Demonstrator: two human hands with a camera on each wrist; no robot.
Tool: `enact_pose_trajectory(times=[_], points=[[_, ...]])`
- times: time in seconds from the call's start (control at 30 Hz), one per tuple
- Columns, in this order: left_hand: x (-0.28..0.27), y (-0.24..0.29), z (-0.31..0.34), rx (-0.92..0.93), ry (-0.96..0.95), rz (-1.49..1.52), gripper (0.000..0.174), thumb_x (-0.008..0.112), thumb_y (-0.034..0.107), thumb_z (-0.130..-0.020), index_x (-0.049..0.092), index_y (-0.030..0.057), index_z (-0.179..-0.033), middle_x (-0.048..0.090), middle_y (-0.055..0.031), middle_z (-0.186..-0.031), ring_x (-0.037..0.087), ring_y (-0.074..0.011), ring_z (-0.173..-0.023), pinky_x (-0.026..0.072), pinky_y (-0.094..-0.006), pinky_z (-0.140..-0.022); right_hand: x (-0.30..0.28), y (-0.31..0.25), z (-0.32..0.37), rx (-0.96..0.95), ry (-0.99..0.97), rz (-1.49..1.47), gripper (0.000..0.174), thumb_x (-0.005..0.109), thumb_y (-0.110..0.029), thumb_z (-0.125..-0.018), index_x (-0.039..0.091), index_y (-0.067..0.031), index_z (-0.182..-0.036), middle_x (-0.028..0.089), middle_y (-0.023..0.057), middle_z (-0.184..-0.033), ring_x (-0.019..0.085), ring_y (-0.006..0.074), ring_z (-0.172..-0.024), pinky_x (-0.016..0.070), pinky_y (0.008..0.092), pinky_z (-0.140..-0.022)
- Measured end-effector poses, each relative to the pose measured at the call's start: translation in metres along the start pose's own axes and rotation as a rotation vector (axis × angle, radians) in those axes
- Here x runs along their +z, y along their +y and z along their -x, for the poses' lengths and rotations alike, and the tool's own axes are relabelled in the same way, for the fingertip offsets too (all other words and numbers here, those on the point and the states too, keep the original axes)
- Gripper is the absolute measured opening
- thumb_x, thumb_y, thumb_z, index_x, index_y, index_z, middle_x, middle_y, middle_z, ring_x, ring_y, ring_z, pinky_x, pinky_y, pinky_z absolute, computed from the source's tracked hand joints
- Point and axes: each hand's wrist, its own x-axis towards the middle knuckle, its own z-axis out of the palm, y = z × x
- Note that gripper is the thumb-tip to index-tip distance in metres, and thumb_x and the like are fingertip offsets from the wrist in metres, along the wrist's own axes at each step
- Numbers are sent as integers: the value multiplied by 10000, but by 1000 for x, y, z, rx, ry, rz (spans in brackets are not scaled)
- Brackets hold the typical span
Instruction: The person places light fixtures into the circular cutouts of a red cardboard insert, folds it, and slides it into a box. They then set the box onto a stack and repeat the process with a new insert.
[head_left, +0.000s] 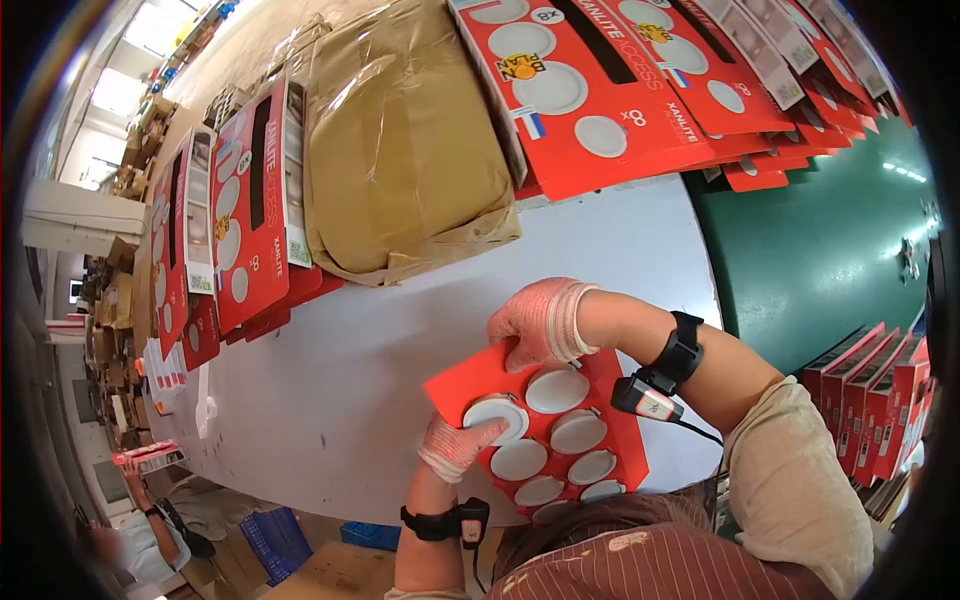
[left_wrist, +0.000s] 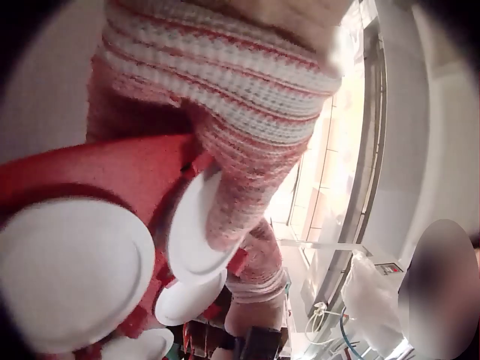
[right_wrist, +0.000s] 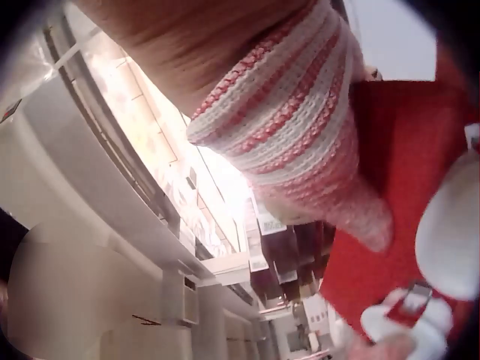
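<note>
A red cardboard panel (head_left: 625,440) is held tilted over the table, set with several white round discs (head_left: 578,432) in rows. My left hand (head_left: 455,445), in a pink and white knitted glove, grips the panel's left side, its thumb over a white disc (left_wrist: 196,232) near the corner. With a matching glove, my right hand (head_left: 545,322) grips the panel's far edge, its thumb (right_wrist: 371,229) on the bare red card. The fingers behind the card are hidden in both wrist views.
Stacks of printed red packs (head_left: 590,110) stand along the far side, with more packs (head_left: 255,200) at the left. Between them lies a taped brown carton (head_left: 405,140). A green surface (head_left: 820,250) adjoins the white table (head_left: 330,400). Another person (head_left: 150,545) is at the lower left.
</note>
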Motion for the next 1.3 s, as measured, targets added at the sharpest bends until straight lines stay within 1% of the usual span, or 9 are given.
enact_pose_trajectory(times=[0.27, 0.4, 0.53, 0.67, 0.73, 0.87, 1.17, 1.27, 1.3], points=[[-24, -38, -33, -17, 25, 143, 413, 721, 76, -686, 561, 47, -1066, 613, -34, -968, 580, -148, -883, 482, -313, -782, 11, 13, -33, 14, 0, 85, 294, 608, -301, -725, 618, -128, -963, 632, 91, -846, 597, 278, -807, 465, 351, -708], [-30, -57, -49, -164, 138, 130, 351, 725, 81, -685, 591, 44, -1007, 626, -41, -919, 593, -156, -834, 491, -315, -761, 16, 29, -49, 55, -21, 79, 317, 626, -311, -712, 614, -109, -956, 629, 101, -842, 598, 264, -803, 463, 338, -709], [-25, -70, -49, -75, 194, 251, 514, 752, 76, -640, 503, 50, -1089, 589, -45, -979, 575, -167, -871, 489, -318, -774, 22, 71, -68, 36, -61, -194, 397, 658, -327, -686, 602, -36, -951, 627, 115, -845, 589, 209, -807, 460, 308, -721], [-14, -72, -44, -77, 342, 157, 615, 742, 49, -624, 422, 54, -1150, 554, -60, -1036, 564, -184, -904, 486, -328, -788, 27, 82, -55, 217, 41, -323, 415, 656, -328, -708, 588, -31, -989, 619, 92, -944, 580, 194, -860, 461, 284, -755], [-7, -69, -43, -37, 409, 1, 641, 720, 15, -620, 390, 56, -1168, 536, -73, -1066, 562, -195, -912, 483, -335, -797, 42, 97, -48, 257, 224, -546, 435, 659, -314, -706, 566, -33, -1026, 615, 87, -933, 578, 189, -854, 459, 267, -750], [-9, -78, -53, -43, 371, -3, 604, 722, -10, -605, 433, 50, -1132, 555, -67, -1033, 566, -197, -903, 482, -332, -796, 58, 100, -18, 490, 414, -658, 494, 651, -355, -667, 575, -56, -1053, 609, 125, -974, 575, 232, -907, 450, 305, -792], [-1, -61, -58, -101, 357, -43, 441, 688, -49, -645, 537, 36, -1050, 600, -70, -988, 590, -199, -863, 491, -334, -775, 59, 104, -6, 352, 130, -355, 357, 601, -294, -697, 636, -86, -984, 635, 82, -909, 581, 208, -831, 455, 323, -742], [3, -51, -52, -149, 375, 56, 428, 691, 1, -673, 534, 47, -1068, 592, -69, -1018, 580, -205, -905, 486, -362, -797, 73, 116, -6, 270, 240, -403, 348, 601, -298, -698, 640, -79, -965, 639, 76, -882, 583, 206, -839, 454, 329, -744], [1, -47, -49, -181, 359, 171, 421, 695, 46, -693, 532, 52, -1081, 587, -66, -1033, 574, -209, -928, 482, -377, -811, 81, 124, -6, 233, 305, -492, 433, 605, -312, -681, 595, -63, -1035, 622, 119, -921, 593, 224, -834, 473, 342, -730]])
